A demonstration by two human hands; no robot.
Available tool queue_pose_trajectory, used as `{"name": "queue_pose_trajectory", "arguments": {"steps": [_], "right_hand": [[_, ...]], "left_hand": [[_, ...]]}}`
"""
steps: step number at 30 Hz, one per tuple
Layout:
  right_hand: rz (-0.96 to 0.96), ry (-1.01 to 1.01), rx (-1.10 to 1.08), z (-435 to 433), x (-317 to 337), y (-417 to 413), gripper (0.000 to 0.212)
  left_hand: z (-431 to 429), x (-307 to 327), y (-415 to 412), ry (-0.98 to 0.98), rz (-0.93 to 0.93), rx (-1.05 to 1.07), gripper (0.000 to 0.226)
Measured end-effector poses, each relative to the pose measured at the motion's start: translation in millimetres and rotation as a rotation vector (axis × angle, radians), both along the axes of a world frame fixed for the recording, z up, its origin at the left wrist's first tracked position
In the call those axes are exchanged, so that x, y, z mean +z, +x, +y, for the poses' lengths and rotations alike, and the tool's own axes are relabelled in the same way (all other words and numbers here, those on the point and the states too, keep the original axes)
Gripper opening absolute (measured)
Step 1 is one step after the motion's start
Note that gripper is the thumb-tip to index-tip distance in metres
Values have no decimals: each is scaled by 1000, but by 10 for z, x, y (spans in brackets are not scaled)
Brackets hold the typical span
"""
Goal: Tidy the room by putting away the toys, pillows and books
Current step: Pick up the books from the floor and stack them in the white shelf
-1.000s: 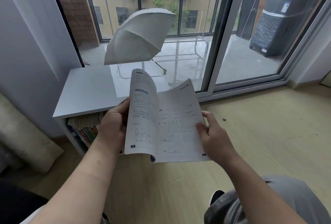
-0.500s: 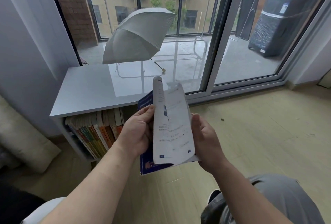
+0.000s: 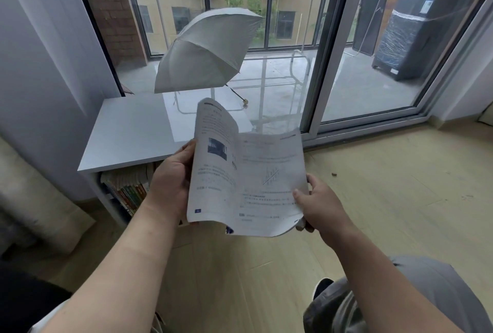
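**Head view: open book held in both hands**

An open book [image 3: 248, 172] is held in the air above the wooden floor [image 3: 386, 199], just right of a low white shelf [image 3: 133, 132]. Its spine runs near to far, the top edge pointing at the window; the left page arches upward. The left hand [image 3: 170, 180] grips the left edge. The right hand [image 3: 320, 204] pinches the near right corner, thumb on the page. Shelved books [image 3: 128, 188] stand to the left.
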State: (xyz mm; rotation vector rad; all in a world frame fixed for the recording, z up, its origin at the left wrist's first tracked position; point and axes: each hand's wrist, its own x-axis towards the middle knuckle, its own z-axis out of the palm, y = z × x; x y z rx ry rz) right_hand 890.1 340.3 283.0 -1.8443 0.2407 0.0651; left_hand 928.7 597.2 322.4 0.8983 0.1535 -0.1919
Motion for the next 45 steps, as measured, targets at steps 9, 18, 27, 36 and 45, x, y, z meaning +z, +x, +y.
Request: {"name": "queue_pose_trajectory", "arguments": {"steps": [9, 18, 27, 36, 45], "right_hand": [[-128, -228, -41, 25, -44, -15, 6], [-159, 131, 11, 229, 38, -97, 16], [110, 265, 164, 274, 71, -110, 62], [133, -111, 54, 82, 21, -15, 22], [-72, -120, 40, -24, 3, 20, 19]], "left_hand": [[-31, -52, -19, 19, -11, -71, 38], [-355, -127, -119, 64, 7, -83, 19], [-378, -142, -127, 74, 15, -53, 20], [95, -24, 39, 96, -12, 62, 32], [301, -25, 44, 187, -8, 133, 34]]}}
